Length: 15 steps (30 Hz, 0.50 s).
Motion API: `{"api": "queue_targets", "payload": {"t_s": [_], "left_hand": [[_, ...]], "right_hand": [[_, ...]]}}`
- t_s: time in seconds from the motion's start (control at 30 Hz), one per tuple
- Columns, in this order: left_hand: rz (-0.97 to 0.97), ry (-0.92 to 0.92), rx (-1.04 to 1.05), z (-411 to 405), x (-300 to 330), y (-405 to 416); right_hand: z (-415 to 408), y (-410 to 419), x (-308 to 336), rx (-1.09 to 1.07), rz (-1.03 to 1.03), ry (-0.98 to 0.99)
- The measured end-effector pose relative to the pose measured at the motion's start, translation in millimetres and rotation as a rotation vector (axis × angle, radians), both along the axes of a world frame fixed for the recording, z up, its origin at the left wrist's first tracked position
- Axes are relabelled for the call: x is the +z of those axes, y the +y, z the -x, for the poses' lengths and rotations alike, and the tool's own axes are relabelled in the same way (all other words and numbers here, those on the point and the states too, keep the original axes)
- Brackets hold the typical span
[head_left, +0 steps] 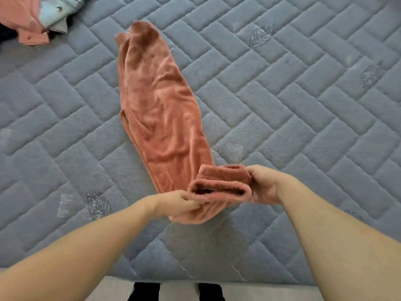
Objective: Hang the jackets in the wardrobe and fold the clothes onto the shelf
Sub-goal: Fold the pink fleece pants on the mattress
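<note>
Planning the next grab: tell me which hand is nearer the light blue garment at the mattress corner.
Left. The left hand lies on the same side as the light blue garment, though far below it; the right hand is farther off.

A grey quilted mattress (282, 109) bears rust-coloured fleece trousers (158, 105) and a clothes pile (36, 16).

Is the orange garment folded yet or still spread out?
Mostly spread: garment lies lengthwise on the mattress; only its ribbed end is held up.
</note>
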<state>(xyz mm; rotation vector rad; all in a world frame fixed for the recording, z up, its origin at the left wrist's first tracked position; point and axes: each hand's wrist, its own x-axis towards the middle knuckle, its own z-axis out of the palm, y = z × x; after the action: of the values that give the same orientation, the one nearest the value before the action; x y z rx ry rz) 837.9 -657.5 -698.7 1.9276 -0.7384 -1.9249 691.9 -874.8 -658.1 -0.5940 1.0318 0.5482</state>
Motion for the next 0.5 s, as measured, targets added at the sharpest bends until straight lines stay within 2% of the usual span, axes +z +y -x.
{"api": "queue_targets", "payload": {"t_s": [0.07,0.13,0.2,0.27,0.33,0.37,0.43,0.5], "left_hand": [[-0.100,0.252,0.132,11,12,11],[-0.077,0.400,0.264,4,25,14],[-0.007,0.480,0.380,-18,39,13],[0.073,0.508,0.470,-44,48,12],[0.143,0.466,0.533,-64,52,11],[0.161,0.429,0.582,-73,53,10],[0.155,0.350,0.713,-94,55,6],[0.198,0.273,0.859,-121,58,-1]], "right_hand": [[-3,1,15,-0.086,-0.006,0.045],[-14,0,26,-0.089,0.044,0.044],[-35,-3,32,0.090,0.125,0.029],[-64,-6,41,0.399,0.250,0.054],[-97,-11,45,0.668,0.475,0.036],[-115,-13,45,0.694,0.594,-0.003],[-152,-13,44,0.540,0.737,-0.139],[-188,-12,45,0.310,0.743,-0.295]]}}
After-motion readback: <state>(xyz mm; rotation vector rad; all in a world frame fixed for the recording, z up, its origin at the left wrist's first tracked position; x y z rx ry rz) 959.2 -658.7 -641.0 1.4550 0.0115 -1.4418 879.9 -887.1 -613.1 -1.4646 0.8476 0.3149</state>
